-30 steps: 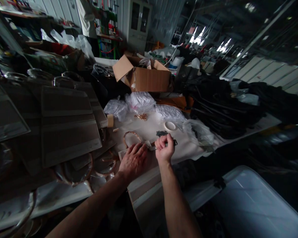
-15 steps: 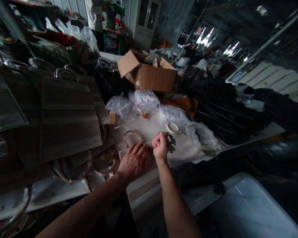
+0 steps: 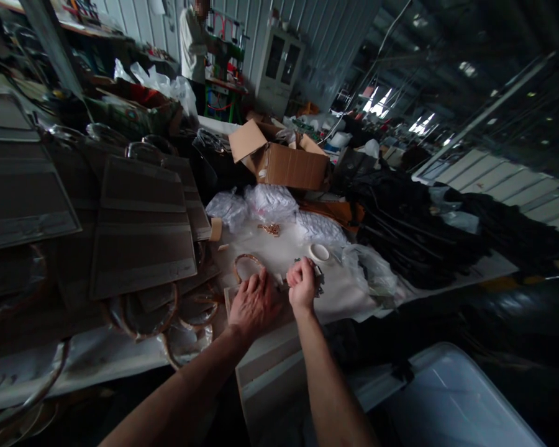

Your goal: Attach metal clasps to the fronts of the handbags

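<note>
Cluttered workshop bench (image 3: pixel 340 292) covered in white sheeting, with an open cardboard box (image 3: pixel 284 162) behind and stacked grey bags (image 3: pixel 140 230) at left. The left hand (image 3: pixel 254 304) lies flat, fingers spread, on a pale panel (image 3: pixel 261 366) at the bench's near edge. The right hand (image 3: pixel 302 285) is closed in a fist around a small dark metal tool (image 3: pixel 317 280), its form unclear.

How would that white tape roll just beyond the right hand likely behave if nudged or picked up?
The white tape roll lies flat on the pale table cover, so a nudge would probably slide it rather than roll it. It looks small and hollow, so likely light. Tipped on edge, it could roll towards the crinkled clear bags.
</note>
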A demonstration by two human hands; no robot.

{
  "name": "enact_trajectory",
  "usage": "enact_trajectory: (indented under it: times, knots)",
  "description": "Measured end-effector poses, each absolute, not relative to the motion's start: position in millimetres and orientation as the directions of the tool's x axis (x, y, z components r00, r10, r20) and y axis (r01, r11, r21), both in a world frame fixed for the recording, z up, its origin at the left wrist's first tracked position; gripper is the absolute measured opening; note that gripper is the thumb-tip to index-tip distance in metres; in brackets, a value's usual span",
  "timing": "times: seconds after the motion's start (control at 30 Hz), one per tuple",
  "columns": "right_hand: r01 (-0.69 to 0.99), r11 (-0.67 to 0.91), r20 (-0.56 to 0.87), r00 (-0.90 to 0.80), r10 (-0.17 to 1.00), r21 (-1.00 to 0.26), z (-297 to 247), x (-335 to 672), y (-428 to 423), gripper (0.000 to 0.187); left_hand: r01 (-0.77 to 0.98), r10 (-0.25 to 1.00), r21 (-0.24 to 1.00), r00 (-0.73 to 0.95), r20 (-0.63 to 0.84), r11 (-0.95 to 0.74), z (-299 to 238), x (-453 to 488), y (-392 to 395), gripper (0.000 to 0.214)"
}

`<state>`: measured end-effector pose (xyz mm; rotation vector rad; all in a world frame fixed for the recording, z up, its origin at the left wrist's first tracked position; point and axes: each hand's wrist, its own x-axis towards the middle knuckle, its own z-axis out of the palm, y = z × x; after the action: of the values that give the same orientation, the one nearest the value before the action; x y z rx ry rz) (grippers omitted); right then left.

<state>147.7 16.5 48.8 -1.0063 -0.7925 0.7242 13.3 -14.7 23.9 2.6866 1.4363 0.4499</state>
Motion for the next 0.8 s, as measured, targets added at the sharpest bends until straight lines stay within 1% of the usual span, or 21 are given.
enact_trajectory:
  times: [0.1, 0.23, 0.37, 0.47, 0.57, 0.7, 0.8]
  knots:
    - [-0.190, 0.392, 0.242, 0.531, 0.812, -0.900, 61.9, 156.5, 18.7, 0.052, 0.801, 0.824, 0.211, 0.515, 0.234, -0.560, 19.0, 12.9, -16.3, 0.076]
    - [-0.187, 0.337, 0.221, 0.458, 0.861, -0.923, 71.4, 152.7, 31.2, 0.052, 0.800, 0.824, 0.219, 0.509, 0.248, -0.559, 17.2, 12.6, -16.4, 0.075]
    - [-0.201, 0.303, 0.200, 0.413, 0.889, -0.931, 67.4, 142.0, 48.0, 0.052, 0.799, 0.822, 0.218, 0.505, 0.263, -0.561, 15.8, 12.7, -16.5, 0.073]
    - [-0.164, 0.242, 0.168, 0.369, 0.914, -0.956, 61.7, 137.5, 59.9, 0.054, 0.793, 0.816, 0.223, 0.503, 0.284, -0.567, 14.0, 12.7, -16.5, 0.073]
    - [-0.126, 0.208, 0.159, 0.323, 0.933, -0.970, 58.4, 136.2, 68.4, 0.055, 0.796, 0.822, 0.230, 0.501, 0.272, -0.561, 13.3, 12.9, -15.8, 0.074]
    - [-0.072, 0.195, 0.165, 0.301, 0.939, -0.978, 52.7, 136.2, 65.9, 0.055, 0.800, 0.832, 0.242, 0.496, 0.248, -0.549, 14.2, 13.2, -14.3, 0.076]
    - [-0.033, 0.237, 0.211, 0.347, 0.914, -0.971, 45.8, 136.0, 52.2, 0.054, 0.797, 0.829, 0.239, 0.502, 0.246, -0.554, 16.0, 13.3, -13.9, 0.075]
